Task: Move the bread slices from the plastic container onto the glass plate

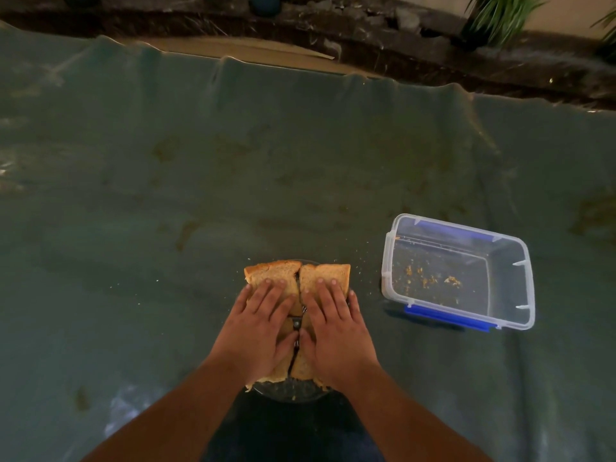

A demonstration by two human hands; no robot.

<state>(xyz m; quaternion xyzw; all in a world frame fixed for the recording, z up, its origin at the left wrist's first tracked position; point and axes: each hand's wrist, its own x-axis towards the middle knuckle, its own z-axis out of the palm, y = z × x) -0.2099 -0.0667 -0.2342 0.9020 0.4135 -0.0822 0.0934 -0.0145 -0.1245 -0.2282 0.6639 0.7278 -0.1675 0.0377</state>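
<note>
Brown bread slices lie side by side on the glass plate (289, 391) near the table's front edge, a left stack (271, 273) and a right stack (328, 273). My left hand (258, 331) rests flat on the left slices, fingers spread. My right hand (335, 331) rests flat on the right slices the same way. Most of the plate is hidden under bread and hands; only its near rim shows. The clear plastic container (458, 273) with blue clips stands to the right, holding only crumbs.
A teal cloth (200, 195) covers the table, with crumbs scattered around the plate. Beyond the far edge are a dark floor, a cardboard sheet (253, 56) and potted plants (500, 15).
</note>
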